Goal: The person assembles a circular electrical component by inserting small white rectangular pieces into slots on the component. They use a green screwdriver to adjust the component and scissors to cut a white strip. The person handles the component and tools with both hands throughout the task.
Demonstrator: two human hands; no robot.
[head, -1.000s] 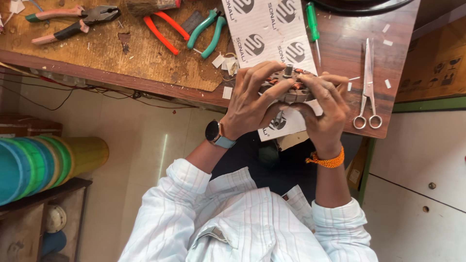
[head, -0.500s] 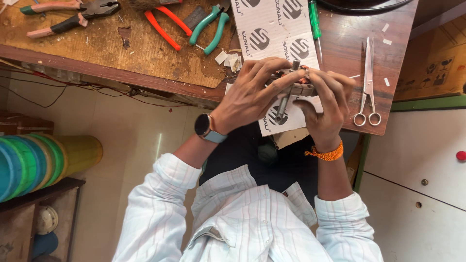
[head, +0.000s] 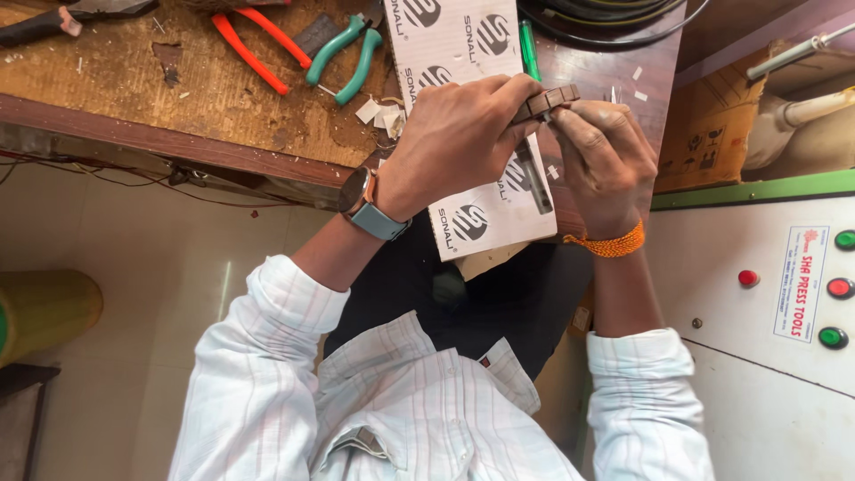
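My left hand [head: 459,142] and my right hand [head: 601,156] both grip a small dark brown metal part [head: 545,101], held edge-on above a printed white cardboard sheet [head: 463,116] on the wooden workbench [head: 160,89]. The left fingers curl over the part from the left, the right fingers pinch it from the right. A thin metal piece [head: 533,183] hangs down below the part between the hands. A watch sits on my left wrist, an orange thread on my right wrist.
Orange-handled pliers [head: 254,44] and green-handled pliers [head: 343,55] lie on the bench to the left, with paper scraps [head: 381,114] beside them. A green pen [head: 529,49] lies on the sheet. A white machine cabinet [head: 766,356] with red and green buttons stands at right.
Both hands have lifted and turned the part so it now shows edge-on. The view has shifted closer and rightward; the scissors are out of sight.
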